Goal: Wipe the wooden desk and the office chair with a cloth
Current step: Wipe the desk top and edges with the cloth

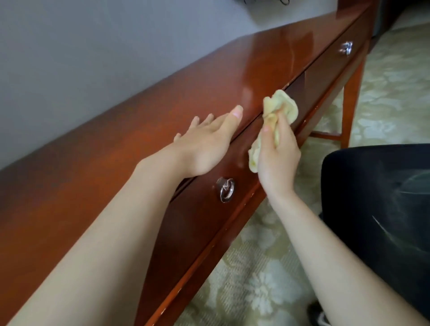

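The glossy reddish wooden desk point(144, 121) runs diagonally from lower left to upper right along a grey wall. My left hand point(207, 142) rests flat on the desk top near its front edge, fingers straight. My right hand point(277, 153) grips a crumpled pale yellow cloth point(351, 104) and holds it against the drawer front just below the top edge. The black office chair point(377, 197) stands at the right, close to my right forearm.
Two silver drawer pulls show on the desk front, the near pull point(225, 189) and the far pull point(346, 48). A desk leg point(350, 111) and crossbar stand on pale floral carpet point(263, 286). Dark cables point(265, 1) hang at the top. A shoe point(318, 314) is at the bottom.
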`<state>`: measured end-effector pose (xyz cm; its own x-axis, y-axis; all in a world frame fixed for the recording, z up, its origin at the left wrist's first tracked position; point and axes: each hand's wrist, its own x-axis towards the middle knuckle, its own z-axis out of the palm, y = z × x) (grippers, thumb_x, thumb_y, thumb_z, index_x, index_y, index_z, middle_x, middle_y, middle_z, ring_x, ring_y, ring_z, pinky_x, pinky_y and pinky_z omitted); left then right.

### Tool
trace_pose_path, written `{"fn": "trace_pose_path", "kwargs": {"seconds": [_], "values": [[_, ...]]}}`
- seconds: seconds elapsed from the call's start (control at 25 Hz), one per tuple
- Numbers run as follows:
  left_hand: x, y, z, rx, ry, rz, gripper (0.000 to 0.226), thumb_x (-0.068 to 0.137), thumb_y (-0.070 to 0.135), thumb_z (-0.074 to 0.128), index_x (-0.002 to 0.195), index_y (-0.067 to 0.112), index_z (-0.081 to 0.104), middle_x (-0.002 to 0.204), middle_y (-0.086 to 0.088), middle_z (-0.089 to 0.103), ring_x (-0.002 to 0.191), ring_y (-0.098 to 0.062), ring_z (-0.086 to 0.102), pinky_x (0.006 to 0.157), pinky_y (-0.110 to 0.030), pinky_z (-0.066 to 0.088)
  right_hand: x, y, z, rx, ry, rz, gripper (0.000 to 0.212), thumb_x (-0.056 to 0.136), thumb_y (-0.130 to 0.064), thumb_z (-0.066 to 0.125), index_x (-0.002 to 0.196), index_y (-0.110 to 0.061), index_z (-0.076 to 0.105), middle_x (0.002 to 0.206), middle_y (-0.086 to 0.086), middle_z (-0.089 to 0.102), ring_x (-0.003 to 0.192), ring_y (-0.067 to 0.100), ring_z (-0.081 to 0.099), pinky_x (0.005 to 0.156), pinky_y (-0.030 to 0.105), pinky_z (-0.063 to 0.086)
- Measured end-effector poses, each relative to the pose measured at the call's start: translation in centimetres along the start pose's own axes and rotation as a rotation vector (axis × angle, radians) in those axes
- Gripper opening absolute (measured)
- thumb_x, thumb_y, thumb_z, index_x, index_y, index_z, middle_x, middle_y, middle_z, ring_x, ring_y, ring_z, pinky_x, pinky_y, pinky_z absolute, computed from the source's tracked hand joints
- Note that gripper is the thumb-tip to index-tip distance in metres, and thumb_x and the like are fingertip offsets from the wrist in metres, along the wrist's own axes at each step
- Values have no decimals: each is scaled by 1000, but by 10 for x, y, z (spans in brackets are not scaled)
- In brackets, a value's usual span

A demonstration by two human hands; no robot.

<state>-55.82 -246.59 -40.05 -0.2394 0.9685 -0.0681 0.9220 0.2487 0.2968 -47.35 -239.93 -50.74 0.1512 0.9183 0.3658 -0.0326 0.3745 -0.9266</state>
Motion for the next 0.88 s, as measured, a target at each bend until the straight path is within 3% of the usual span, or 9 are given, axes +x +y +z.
{"fn": "trace_pose_path", "kwargs": {"seconds": [0.2, 0.32, 0.4, 0.48, 0.6, 0.68, 0.76, 0.84, 0.88], "values": [[11, -7, 0, 54, -144, -16, 59, 90, 68, 6, 146, 49, 3, 158, 9, -11, 144, -16, -18, 111, -48, -15, 27, -11, -9, 124, -129, 620, 44, 100, -26, 35, 143, -33, 31, 125, -8, 51, 119, 16, 49, 107, 38, 36], [11, -10, -4, 9, -198, -11, 56, 93, 63, 9, 146, 48, 2, 158, 10, -15, 143, -15, -22, 110, -47, -17, 8, -36, -4, 102, -161, 739, 47, 101, -28, 32, 147, -36, 22, 138, -6, 45, 125, 16, 45, 108, 39, 34], [9, -10, -8, -28, -218, -18, 52, 96, 59, 13, 146, 48, 4, 158, 9, -13, 143, -15, -21, 111, -47, -17, -12, -58, 0, 45, -179, 784, 48, 101, -29, 31, 148, -36, 18, 136, -1, 48, 119, 18, 48, 103, 38, 37], [4, -6, -17, -29, -248, -29, 50, 98, 55, 17, 147, 46, 10, 159, 8, -8, 145, -15, -15, 113, -49, -12, -36, -82, 1, 42, -202, 844, 50, 102, -31, 30, 148, -35, 13, 118, 0, 53, 98, 14, 55, 90, 34, 42], [8, -3, -32, 76, -279, -20, 52, 97, 56, 22, 147, 44, 16, 159, 4, 6, 145, -20, -1, 114, -54, -1, -66, -110, 4, 22, -227, 902, 50, 102, -34, 28, 148, -37, 8, 98, -8, 45, 72, 0, 45, 71, 18, 38], [23, -2, -37, 159, -263, 12, 53, 96, 56, 23, 147, 42, 15, 157, 2, 11, 144, -23, 5, 114, -54, 1, -68, -109, 7, 37, -210, 929, 50, 103, -33, 28, 148, -38, 8, 103, -9, 46, 76, -1, 46, 69, 15, 35], [36, 2, -33, 181, -266, 51, 54, 97, 54, 23, 148, 41, 10, 159, 2, 1, 145, -24, -2, 115, -52, -1, -59, -98, 11, 42, -183, 915, 48, 103, -28, 28, 147, -34, 13, 118, 0, 52, 88, 3, 52, 75, 18, 43], [49, 10, -20, 146, -258, 105, 56, 98, 51, 23, 148, 42, 1, 158, 5, -14, 145, -24, -13, 114, -51, -7, -52, -85, 15, 49, -141, 861, 49, 103, -22, 29, 148, -30, 13, 138, 12, 43, 114, 24, 52, 94, 36, 46], [56, 15, -13, 137, -228, 137, 56, 98, 51, 23, 148, 43, -4, 157, 6, -20, 144, -24, -17, 114, -50, -9, -51, -79, 16, 40, -123, 813, 51, 102, -17, 29, 150, -28, 12, 146, 11, 34, 126, 24, 45, 102, 37, 42]]}}
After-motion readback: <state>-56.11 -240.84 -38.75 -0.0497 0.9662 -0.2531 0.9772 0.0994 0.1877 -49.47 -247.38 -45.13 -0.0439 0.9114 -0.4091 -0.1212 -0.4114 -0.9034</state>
